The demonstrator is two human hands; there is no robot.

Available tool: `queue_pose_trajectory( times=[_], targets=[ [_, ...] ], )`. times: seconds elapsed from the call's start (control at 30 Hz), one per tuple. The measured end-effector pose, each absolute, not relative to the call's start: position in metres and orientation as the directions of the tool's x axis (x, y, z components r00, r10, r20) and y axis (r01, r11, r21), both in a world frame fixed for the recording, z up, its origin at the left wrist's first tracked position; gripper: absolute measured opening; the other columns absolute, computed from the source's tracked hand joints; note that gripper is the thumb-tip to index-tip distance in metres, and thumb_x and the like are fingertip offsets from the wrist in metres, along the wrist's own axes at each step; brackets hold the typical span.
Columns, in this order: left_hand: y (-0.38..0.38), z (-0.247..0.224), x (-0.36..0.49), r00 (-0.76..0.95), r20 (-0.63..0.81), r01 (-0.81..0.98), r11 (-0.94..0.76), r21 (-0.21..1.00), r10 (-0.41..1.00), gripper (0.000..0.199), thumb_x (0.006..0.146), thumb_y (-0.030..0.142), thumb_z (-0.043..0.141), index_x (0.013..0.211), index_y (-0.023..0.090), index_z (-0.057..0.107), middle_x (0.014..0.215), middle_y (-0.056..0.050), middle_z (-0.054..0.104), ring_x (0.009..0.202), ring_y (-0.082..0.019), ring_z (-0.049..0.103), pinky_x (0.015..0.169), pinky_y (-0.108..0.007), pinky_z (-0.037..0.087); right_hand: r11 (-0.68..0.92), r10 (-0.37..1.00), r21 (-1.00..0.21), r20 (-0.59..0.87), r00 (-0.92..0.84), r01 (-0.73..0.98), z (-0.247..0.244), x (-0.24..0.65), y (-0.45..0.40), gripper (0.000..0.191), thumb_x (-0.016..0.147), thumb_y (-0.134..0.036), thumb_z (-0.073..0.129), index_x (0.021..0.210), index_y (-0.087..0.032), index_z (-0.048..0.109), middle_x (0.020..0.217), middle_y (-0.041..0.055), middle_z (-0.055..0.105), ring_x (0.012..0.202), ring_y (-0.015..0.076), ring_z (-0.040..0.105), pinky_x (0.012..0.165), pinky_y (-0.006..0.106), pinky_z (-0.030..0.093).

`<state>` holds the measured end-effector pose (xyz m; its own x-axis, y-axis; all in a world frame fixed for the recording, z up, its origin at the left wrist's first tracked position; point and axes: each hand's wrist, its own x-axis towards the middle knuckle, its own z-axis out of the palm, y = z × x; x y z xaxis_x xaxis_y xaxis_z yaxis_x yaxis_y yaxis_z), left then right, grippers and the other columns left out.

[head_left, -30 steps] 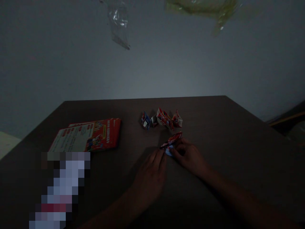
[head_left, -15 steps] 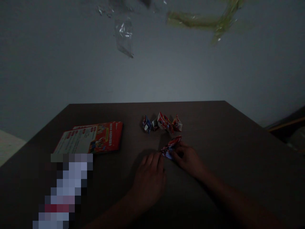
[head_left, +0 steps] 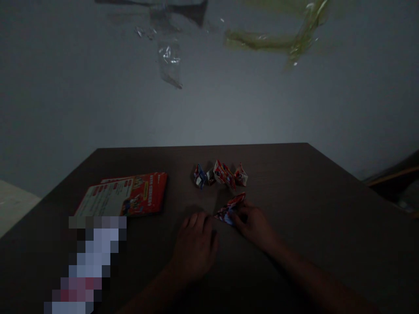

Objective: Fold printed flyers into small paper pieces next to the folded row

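Observation:
A small folded piece of printed paper (head_left: 224,213), red, white and bluish, is pinched between the thumb and fingers of my right hand (head_left: 257,226), just over the table. Its pointed left end faces my left hand (head_left: 195,244). That hand lies palm down on the table, fingers loosely bent and thumb a little apart, with nothing seen in it. Beyond both hands stand several folded paper pieces in a row: a blue and white one (head_left: 199,176) at the left, red ones (head_left: 224,174) in the middle and a red and white one (head_left: 241,175) at the right.
A stack of red and white printed booklets (head_left: 147,196) lies on the dark wooden table (head_left: 278,170) to the left. A blurred-out pale object (head_left: 91,257) is in front of it. The grey wall (head_left: 209,113) behind carries tape (head_left: 262,41) and clear plastic scraps (head_left: 169,61).
My left hand has drawn away to the left from the folded paper and its thumb has come apart. My right hand keeps its pinch. The view has tilted slightly upward.

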<state>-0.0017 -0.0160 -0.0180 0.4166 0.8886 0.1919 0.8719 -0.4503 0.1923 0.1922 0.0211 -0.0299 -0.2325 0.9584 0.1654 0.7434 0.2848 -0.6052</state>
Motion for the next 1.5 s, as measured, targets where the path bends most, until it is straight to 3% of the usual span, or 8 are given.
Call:
queue_pose_trajectory(
  times=[0.7,1.17,1.5],
  targets=[
    [-0.0117,-0.0151,-0.0036,0.455,0.198,0.837,-0.493,0.239,0.868,0.030,0.086,0.023,0.046,0.114,0.019,0.054,0.109,-0.009,0.053,0.100,-0.025,0.047,0.088,-0.043,0.041,0.293,0.955,-0.658,0.166,-0.247,0.693,-0.0292,0.1927,0.0217,0.023,0.084,-0.023,0.052,0.065,-0.017,0.064,0.093,0.0084,0.063,0.083,0.0192,0.061,0.074,0.031,0.048],
    [-0.0115,-0.0184,-0.0032,0.470,0.221,0.829,-0.513,0.220,0.855,0.031,0.086,0.026,0.047,0.115,0.020,0.054,0.110,-0.009,0.053,0.102,-0.026,0.047,0.088,-0.043,0.040,0.304,0.951,-0.625,0.165,-0.260,0.719,-0.0260,0.1952,0.0235,0.027,0.084,-0.027,0.053,0.059,-0.018,0.059,0.083,0.0067,0.063,0.076,0.0186,0.061,0.066,0.029,0.046],
    [-0.0106,-0.0195,-0.0032,0.471,0.217,0.827,-0.514,0.230,0.855,0.032,0.085,0.026,0.048,0.115,0.017,0.055,0.112,-0.010,0.053,0.104,-0.026,0.047,0.088,-0.044,0.040,0.283,0.957,-0.615,0.134,-0.257,0.736,-0.0306,0.1962,0.0251,0.028,0.084,-0.027,0.052,0.059,-0.018,0.058,0.084,0.0067,0.062,0.075,0.0173,0.061,0.069,0.029,0.046]
  ],
)
